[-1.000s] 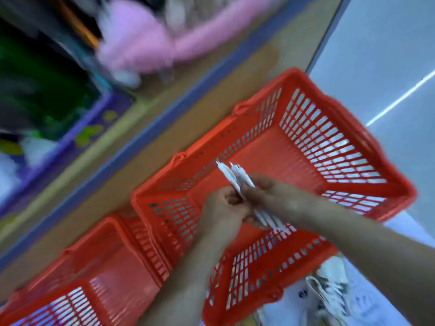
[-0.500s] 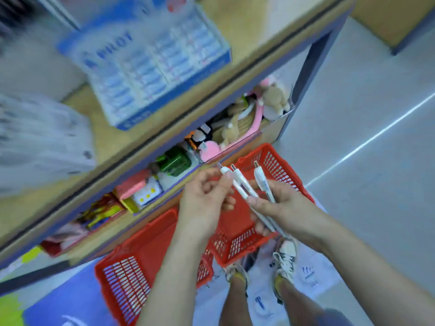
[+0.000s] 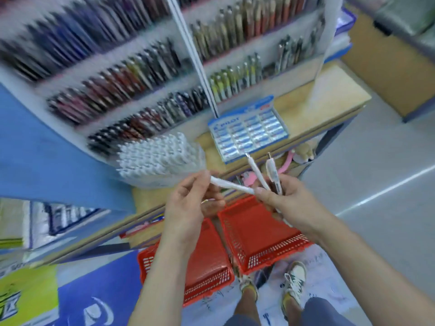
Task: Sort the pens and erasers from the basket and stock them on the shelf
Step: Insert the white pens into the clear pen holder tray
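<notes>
Head camera: the left hand (image 3: 188, 208) is pinching one end of a white pen (image 3: 231, 186) that is lying crosswise between both hands, its other end touching the right thumb. The right hand (image 3: 289, 203) is gripping two more white pens (image 3: 257, 172) upright above the red basket (image 3: 270, 257), near the shelf (image 3: 329, 90) carrying a Pilot eraser box (image 3: 249, 132).

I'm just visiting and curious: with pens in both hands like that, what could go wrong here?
The left hand pinches one white pen only by its end, so it might slip and drop toward the red basket. The right hand holds two more pens fanned apart; one could slide out. The stack of white pens may roll if nudged.
</notes>
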